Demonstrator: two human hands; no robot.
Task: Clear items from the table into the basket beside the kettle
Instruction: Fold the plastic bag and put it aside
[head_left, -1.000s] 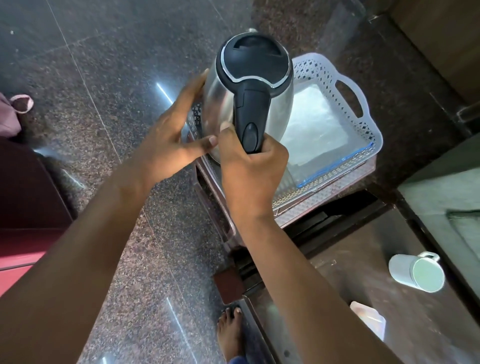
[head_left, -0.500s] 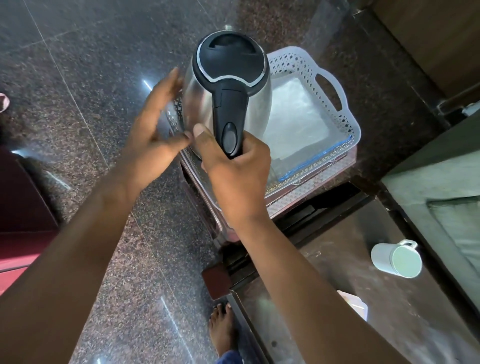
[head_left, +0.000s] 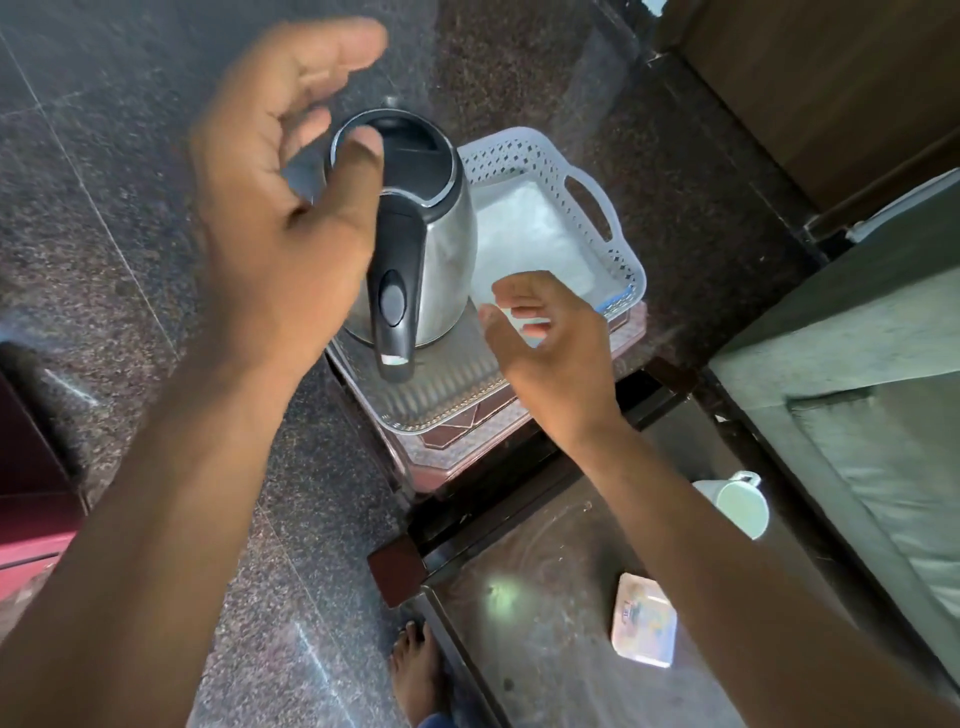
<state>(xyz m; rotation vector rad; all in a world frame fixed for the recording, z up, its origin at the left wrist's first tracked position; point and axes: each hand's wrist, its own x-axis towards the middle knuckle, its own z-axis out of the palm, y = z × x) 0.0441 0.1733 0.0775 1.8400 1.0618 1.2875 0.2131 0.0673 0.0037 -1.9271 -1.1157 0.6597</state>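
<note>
— So, how does the kettle (head_left: 415, 244) look?

— Steel body, black lid and a black handle that points toward the viewer. It stands upright at the near end of the white basket (head_left: 592, 208), a perforated tray with a cut-out handle on its far side. A clear bag with a blue strip lies flat in the basket just beyond the kettle.

— And the hands?

— Both are off the kettle. The left hand (head_left: 280, 208) is raised above and to the left of it, fingers spread and relaxed, holding nothing. The right hand (head_left: 545, 343) hangs just right of the kettle's handle, fingers loosely curled, also holding nothing.

— Where does the basket sit?

— On a small brown stand that butts against the corner of the dark glass-topped bench (head_left: 545, 623). The basket's near rim comes close to the stand's edge.

— What is on the bench?

— A pale mug (head_left: 737, 506) lying on its side near the right edge, and a small flat packet (head_left: 644, 621) closer in, well apart from the mug. Bare glass lies between them.

— Any writing?

— The packet has coloured print, too blurred to read. A pale label at the foot of the kettle's handle cannot be read either.
</note>
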